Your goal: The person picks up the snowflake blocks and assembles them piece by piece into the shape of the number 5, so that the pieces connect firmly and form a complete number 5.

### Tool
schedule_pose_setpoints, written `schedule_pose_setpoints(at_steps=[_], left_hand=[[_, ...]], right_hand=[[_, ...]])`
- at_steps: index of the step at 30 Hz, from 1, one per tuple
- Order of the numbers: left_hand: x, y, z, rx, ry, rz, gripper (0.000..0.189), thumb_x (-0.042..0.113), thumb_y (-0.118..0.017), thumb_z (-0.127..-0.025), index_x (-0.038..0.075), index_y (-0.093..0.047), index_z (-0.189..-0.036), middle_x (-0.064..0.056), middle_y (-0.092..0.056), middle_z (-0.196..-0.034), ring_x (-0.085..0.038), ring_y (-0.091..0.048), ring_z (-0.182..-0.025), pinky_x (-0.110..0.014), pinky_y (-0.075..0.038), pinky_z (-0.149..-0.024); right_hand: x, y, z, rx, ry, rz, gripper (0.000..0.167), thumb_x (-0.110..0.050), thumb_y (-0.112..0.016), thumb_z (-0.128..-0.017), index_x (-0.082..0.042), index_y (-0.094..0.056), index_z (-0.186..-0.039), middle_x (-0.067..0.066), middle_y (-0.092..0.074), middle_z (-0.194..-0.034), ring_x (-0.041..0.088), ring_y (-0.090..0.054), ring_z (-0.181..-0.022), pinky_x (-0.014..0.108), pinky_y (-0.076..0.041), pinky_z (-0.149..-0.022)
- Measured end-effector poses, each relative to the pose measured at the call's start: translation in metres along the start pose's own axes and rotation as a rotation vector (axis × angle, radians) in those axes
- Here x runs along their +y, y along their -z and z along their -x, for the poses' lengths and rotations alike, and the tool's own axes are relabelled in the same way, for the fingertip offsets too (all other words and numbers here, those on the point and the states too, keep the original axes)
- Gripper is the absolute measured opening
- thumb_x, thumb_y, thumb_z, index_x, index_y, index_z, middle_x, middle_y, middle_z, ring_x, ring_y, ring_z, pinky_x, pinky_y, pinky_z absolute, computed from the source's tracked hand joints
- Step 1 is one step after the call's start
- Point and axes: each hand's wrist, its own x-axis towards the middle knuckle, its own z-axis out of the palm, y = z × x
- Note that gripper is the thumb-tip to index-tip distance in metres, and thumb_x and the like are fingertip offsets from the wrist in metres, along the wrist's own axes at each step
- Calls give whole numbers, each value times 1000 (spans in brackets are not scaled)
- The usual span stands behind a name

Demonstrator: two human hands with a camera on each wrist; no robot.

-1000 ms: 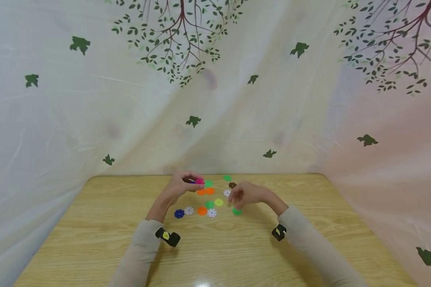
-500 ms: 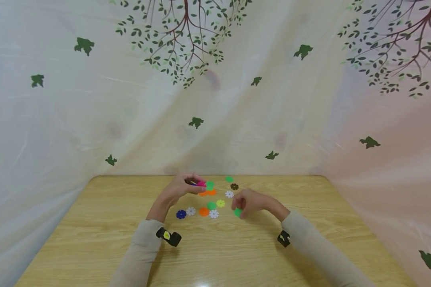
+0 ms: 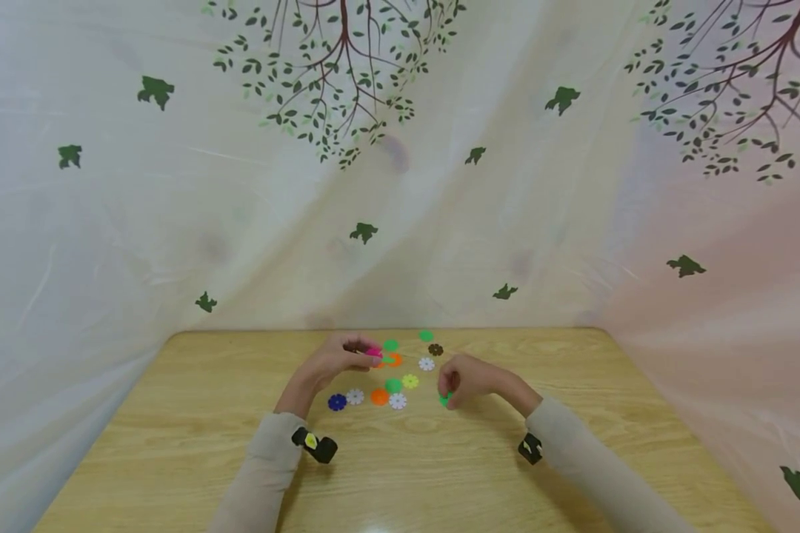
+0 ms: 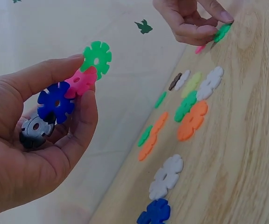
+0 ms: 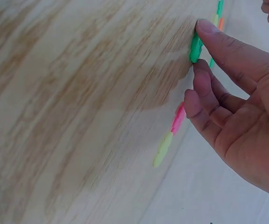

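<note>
My left hand [image 3: 333, 363] holds a chain of notched plastic building discs between thumb and fingers. In the left wrist view, a green disc [image 4: 104, 57] sticks out at the tip. A pink disc [image 4: 80, 84] joins it to a blue disc [image 4: 56, 103], and a white disc [image 4: 35, 126] and a black one [image 4: 30, 141] lie deeper in the palm. My right hand [image 3: 472, 376] pinches another green disc [image 5: 196, 46] by its edges between thumb and fingertip, close over the wooden table [image 3: 440, 474]. That disc stands tilted on edge, partly covered by the fingers in the head view.
Between the hands lie several loose discs, including orange [image 3: 380, 397], white [image 3: 398, 401], yellow [image 3: 410, 381] and dark blue [image 3: 337, 402]. Near the back are a brown disc [image 3: 435, 349] and a green one [image 3: 427, 336]. Beyond the right hand lie pink [image 5: 178, 119] and yellow-green [image 5: 162, 150] discs.
My right hand has moved down and a little right from beside a white disc to the green disc, which it now pinches. The left hand has shifted slightly, still holding its chain.
</note>
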Motion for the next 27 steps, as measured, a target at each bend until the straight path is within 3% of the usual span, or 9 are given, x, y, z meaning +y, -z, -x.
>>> schedule_pose_setpoints(at_steps=[5,10,16,23,27], left_hand=[[-7,1,-2,3,15,16,42,9,-74,-92,-11,-61,-127,-1,-69,-102,-15,-67,-92,-58,-51,-102],[-9,1,-2,15,27,25,37,9,-75,-91,-6,-65,-124,-2,-69,-103,-17,-66,-93,-60,-50,-103],[-7,1,-2,11,30,16,42,9,-75,-92,-10,-61,-127,-2,-68,-106,-17,-66,-92,-59,-51,-103],[-4,-1,0,9,17,4,33,9,-75,-92,-4,-67,-122,-2,-69,-107,-16,-66,-94,-59,-50,-104],[-2,-3,2,9,10,2,32,11,-76,-91,-1,-69,-119,-1,-69,-105,-17,-65,-95,-59,-48,-106]], right_hand=[[1,-1,-1,14,-13,-2,23,3,-85,-76,-2,-69,-92,5,-67,-86,10,-57,-76,22,-51,-69],[2,-2,-2,24,-22,-2,23,3,-86,-75,-3,-70,-92,4,-66,-85,12,-56,-76,23,-50,-67],[1,-3,-3,51,11,-5,14,2,-83,-79,-5,-74,-87,3,-68,-80,8,-53,-70,20,-46,-64],[-7,3,-9,182,117,-42,5,0,-79,-85,-1,-73,-84,9,-73,-84,5,-58,-73,20,-51,-68],[-19,8,-14,290,117,-74,5,-5,-79,-86,-4,-74,-84,7,-74,-84,15,-66,-77,31,-57,-71]])
